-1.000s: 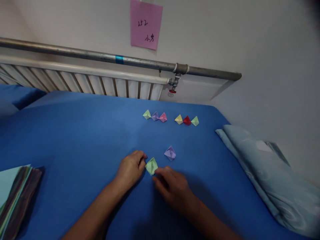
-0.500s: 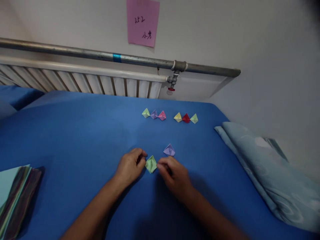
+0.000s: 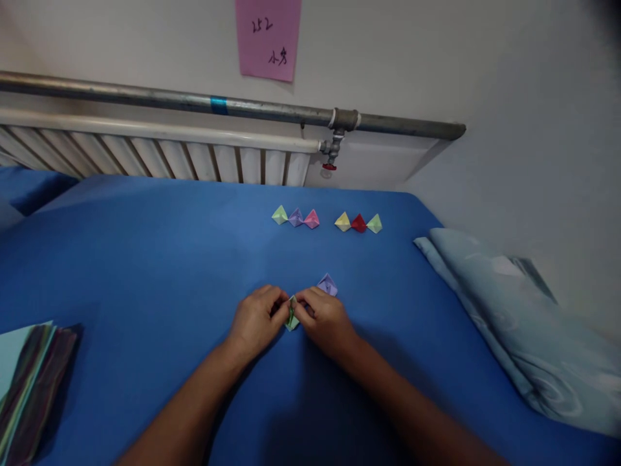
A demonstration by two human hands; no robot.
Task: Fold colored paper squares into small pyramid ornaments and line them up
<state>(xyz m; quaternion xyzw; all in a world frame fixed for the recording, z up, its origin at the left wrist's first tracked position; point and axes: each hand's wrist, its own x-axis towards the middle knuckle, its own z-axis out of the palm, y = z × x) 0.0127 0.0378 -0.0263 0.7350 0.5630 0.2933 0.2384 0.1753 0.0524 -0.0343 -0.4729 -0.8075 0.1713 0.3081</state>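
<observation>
A small green folded paper piece (image 3: 292, 320) is between my hands on the blue surface, partly covered by my fingers. My left hand (image 3: 259, 318) pinches its left side with thumb and forefinger. On the other side, my right hand (image 3: 326, 321) pinches its right edge near the top. Just behind my right hand lies a purple folded paper piece (image 3: 328, 284), its lower part hidden by the fingers. Farther back are two short rows: a green, purple and pink row (image 3: 296, 217) and a yellow, red and green row (image 3: 358, 223).
A stack of coloured paper sheets (image 3: 36, 382) lies at the left. At the right is a folded light-blue cloth (image 3: 514, 330). Along the wall behind run a radiator (image 3: 194, 155) and a metal pipe (image 3: 272, 113) with a red-handled valve (image 3: 330, 167). A pink note (image 3: 268, 39) hangs above.
My right hand has moved left and closed in on the green folded paper, now covering more of it. The left hand's fingers also reach its edge. The view has shifted slightly.
</observation>
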